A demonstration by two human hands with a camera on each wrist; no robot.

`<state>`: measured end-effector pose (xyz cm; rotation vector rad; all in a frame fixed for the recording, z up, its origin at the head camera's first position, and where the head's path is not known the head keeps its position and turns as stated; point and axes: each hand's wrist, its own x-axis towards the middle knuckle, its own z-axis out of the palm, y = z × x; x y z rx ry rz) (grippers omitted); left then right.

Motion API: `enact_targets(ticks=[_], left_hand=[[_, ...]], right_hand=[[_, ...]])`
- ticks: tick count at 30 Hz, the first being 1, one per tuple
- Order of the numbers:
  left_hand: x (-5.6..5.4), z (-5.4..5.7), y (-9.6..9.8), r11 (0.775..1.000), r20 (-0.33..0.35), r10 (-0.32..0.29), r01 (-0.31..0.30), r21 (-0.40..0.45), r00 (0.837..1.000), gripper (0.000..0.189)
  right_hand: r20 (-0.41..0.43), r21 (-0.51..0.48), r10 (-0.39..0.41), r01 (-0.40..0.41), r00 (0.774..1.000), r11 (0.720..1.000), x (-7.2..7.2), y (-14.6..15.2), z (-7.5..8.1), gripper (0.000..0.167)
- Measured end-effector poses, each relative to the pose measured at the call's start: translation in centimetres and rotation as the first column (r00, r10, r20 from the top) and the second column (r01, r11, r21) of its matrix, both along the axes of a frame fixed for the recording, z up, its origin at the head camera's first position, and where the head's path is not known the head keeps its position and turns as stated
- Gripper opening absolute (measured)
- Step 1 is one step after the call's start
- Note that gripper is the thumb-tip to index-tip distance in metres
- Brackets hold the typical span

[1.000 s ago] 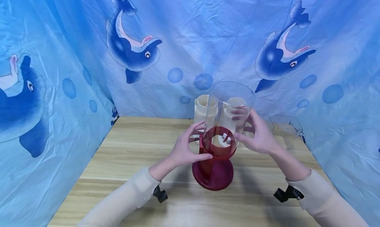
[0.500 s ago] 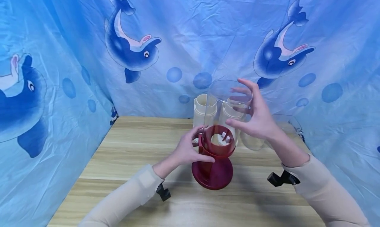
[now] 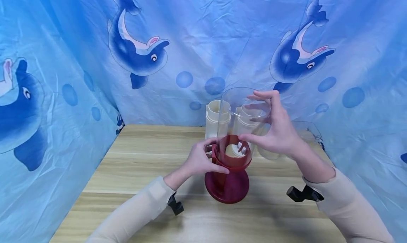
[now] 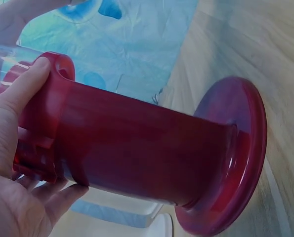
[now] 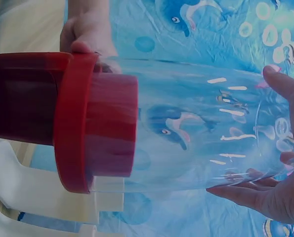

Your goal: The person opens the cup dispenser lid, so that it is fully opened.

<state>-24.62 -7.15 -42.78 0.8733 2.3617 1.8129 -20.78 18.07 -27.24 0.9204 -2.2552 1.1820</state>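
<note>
A red stand (image 3: 227, 188) with a round base and a collar stands upright on the table. A clear plastic cylinder (image 5: 186, 128) sits upright on it, its lower end around the stand's inner red ring (image 5: 112, 126) and inside the outer collar. My left hand (image 3: 199, 160) grips the collar from the left, thumb in front and fingers behind, as the left wrist view also shows. Higher up, my right hand (image 3: 281, 131) holds the cylinder near its open top, thumb on the near side and fingers around the far side.
Two cream-white tubular pieces (image 3: 217, 120) stand close behind the red stand, near the table's back edge. Faint clear plastic pieces (image 3: 269, 153) lie to their right, partly behind my right hand. A blue dolphin-print cloth (image 3: 190, 41) walls the wooden table (image 3: 152, 158).
My right hand has risen from the cylinder's lower side to near its top rim, then come slightly down. My left hand stays at the collar, and the stand has hardly moved.
</note>
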Motion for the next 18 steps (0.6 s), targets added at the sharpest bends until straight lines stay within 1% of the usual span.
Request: enact_targets(ticks=[2,5,9,13,18], left_hand=[[-0.2,0.0,0.1,1.000,-0.006,0.001,-0.001,-0.006,1.000,0.093],[-0.2,-0.1,0.1,1.000,-0.015,0.004,-0.004,-0.011,1.000,0.093],[-0.4,-0.1,0.1,1.000,-0.009,-0.005,0.004,-0.005,1.000,0.092],[-0.7,-0.1,0.0,1.000,-0.004,-0.016,0.016,-0.006,1.000,0.092],[-0.8,-0.2,0.0,1.000,-0.010,-0.019,0.019,0.002,1.000,0.092]], right_hand=[[0.010,-0.007,-0.011,0.011,1.000,1.000,-0.1,0.0,0.2,0.106],[0.048,-0.031,-0.014,0.015,0.999,0.999,-0.3,0.1,0.5,0.101],[0.090,-0.063,-0.024,0.030,0.996,0.998,-0.7,0.4,0.8,0.098],[0.102,-0.064,-0.039,0.046,0.994,0.997,-0.9,0.6,0.8,0.098],[0.103,-0.070,-0.024,0.032,0.994,0.997,-1.2,0.6,0.7,0.097]])
